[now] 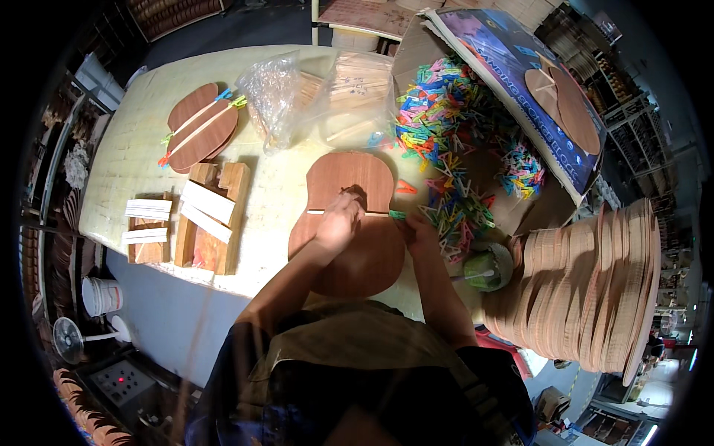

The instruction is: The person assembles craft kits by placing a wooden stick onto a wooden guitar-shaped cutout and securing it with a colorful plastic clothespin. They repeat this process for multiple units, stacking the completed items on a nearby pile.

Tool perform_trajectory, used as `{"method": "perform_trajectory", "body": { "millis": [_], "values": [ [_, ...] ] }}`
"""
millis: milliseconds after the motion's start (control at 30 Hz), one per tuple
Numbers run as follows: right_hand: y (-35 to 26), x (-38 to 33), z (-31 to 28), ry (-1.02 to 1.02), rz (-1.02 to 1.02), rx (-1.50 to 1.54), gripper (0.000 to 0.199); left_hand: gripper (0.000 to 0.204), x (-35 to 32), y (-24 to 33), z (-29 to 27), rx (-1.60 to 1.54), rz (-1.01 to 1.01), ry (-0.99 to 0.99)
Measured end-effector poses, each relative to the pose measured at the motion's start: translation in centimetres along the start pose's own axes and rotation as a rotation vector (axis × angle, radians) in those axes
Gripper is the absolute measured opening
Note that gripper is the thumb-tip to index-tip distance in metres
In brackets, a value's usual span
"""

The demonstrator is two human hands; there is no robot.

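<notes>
Seen from the head camera, both hands work on a reddish-brown, guitar-body-shaped wooden panel that lies flat on the pale yellow counter directly in front of the person. The left hand rests on the panel's narrow waist, fingers curled down onto a thin pale wooden strip that runs across the panel; how firmly it holds cannot be told. The right hand sits at the panel's right edge, its fingers pinched narrow around a small green clothes peg at the end of the strip. Just beyond and to the right of the right hand spreads a heap of small multicoloured plastic clothes pegs, and close below that hand stands a small round pot with green contents. Farther right rises a tall stack of thin wooden guitar-shaped panels. To the left of the left hand lie chunky wooden blocks topped with pale strips, and beyond them a second reddish-brown panel with strips pegged across it. A crumpled clear plastic bag lies past both hands.
</notes>
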State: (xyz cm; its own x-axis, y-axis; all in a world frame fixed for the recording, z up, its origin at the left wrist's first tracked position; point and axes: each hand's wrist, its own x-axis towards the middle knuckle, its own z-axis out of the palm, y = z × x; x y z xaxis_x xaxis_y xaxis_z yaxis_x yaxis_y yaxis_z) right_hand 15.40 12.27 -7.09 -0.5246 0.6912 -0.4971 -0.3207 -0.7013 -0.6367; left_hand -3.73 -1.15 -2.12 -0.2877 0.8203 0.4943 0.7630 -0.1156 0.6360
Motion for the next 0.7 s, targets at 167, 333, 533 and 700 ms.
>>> {"method": "perform_trajectory", "body": {
  "millis": [167,333,533,700],
  "values": [
    [0.4,0.2,-0.4,-0.036,0.038,-0.052,0.014,0.004,-0.1,-0.1,0.5,0.002,0.02,0.065],
    [-1.4,-1.8,2.4,0.003,-0.024,-0.429,0.017,0.006,0.1,0.3,-0.1,-0.055,0.005,0.083],
    [-4.8,4.7,2.8,-0.107,-1.145,-1.663,0.031,0.007,0.4,-0.1,-0.2,-0.072,0.038,0.098],
    [-6.7,9.6,7.1,-0.206,-0.74,-1.685,0.03,0.008,0.4,-0.2,-0.3,-0.077,0.017,0.093]
  ]
}}
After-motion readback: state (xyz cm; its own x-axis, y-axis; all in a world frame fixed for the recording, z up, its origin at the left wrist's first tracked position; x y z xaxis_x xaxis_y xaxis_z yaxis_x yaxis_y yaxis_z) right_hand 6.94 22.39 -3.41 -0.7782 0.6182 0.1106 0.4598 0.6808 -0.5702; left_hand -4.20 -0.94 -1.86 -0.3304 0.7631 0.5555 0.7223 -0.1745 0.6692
